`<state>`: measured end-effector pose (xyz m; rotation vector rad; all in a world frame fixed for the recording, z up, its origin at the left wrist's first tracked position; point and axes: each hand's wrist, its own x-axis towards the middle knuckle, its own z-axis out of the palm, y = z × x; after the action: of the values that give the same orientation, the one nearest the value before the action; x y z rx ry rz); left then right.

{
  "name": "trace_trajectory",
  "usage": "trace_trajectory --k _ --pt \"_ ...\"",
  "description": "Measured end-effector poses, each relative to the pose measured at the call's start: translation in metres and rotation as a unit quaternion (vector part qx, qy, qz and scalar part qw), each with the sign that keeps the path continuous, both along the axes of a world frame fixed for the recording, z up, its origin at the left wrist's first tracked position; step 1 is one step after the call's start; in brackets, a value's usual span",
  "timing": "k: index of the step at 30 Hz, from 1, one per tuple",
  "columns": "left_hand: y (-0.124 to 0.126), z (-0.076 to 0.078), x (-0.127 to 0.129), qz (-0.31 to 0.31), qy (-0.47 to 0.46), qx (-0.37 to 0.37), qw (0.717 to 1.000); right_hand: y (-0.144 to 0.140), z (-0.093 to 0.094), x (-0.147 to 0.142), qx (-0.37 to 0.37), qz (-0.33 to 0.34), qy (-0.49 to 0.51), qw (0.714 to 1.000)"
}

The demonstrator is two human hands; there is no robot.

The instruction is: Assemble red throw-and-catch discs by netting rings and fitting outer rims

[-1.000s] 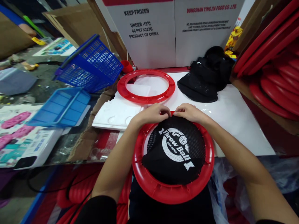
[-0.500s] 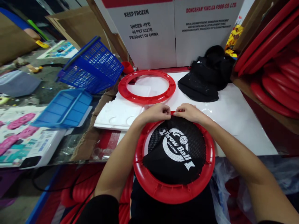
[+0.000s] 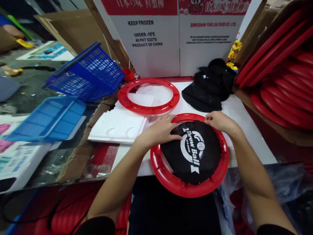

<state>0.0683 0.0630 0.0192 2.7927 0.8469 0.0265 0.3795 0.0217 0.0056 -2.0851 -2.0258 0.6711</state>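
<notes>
Your left hand lies flat, fingers spread, on the black mesh fabric disc; your right hand pinches its edge at the round red plastic hoop.

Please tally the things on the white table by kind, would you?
Round red plastic rings: 2, one empty, one under both hands.
Printed black mesh net in ring: 1
Heap of black mesh nets: 1
White foam tray: 1
Total: 5
</notes>
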Motion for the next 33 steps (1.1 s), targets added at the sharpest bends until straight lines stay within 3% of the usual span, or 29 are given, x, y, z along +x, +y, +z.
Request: trace_trajectory --k 2,4,6,8,11,15,20,26,29,33 --pt "-0.006 -0.006 0.006 -0.008 0.010 0.013 1.000 -0.004 0.009 0.007 0.015 0.030 0.009 0.999" --pt "-0.009 -0.013 0.013 0.000 0.000 0.034 0.999 -0.005 0.010 0.003 0.093 0.104 0.033 0.990" --pt "-0.011 -0.019 0.019 0.022 -0.013 0.064 0.998 -0.006 0.003 -0.007 0.143 0.185 0.041 0.971" --pt "-0.012 -0.024 0.025 0.046 -0.013 0.092 0.995 -0.007 -0.008 -0.018 0.145 0.227 0.020 0.963" --pt "-0.013 -0.029 0.030 0.060 -0.010 0.102 0.993 -0.007 -0.017 -0.022 0.139 0.231 -0.012 0.963" --pt "-0.008 -0.029 0.031 0.060 -0.071 0.053 0.994 -0.003 -0.014 -0.012 0.121 0.235 0.011 0.964" --pt "0.006 -0.021 0.025 -0.001 -0.246 -0.058 0.967 0.006 -0.009 -0.001 0.104 0.237 0.114 0.959" --pt "0.015 -0.028 0.032 0.001 -0.317 -0.177 0.932 0.017 -0.022 -0.004 0.124 0.165 0.247 0.947" --pt "0.017 -0.028 0.046 -0.011 -0.293 -0.170 0.941 0.022 -0.031 -0.008 0.141 0.128 0.263 0.946" --pt "0.014 -0.026 0.058 0.004 -0.249 -0.130 0.960 0.027 -0.033 -0.008 0.132 0.142 0.268 0.944"
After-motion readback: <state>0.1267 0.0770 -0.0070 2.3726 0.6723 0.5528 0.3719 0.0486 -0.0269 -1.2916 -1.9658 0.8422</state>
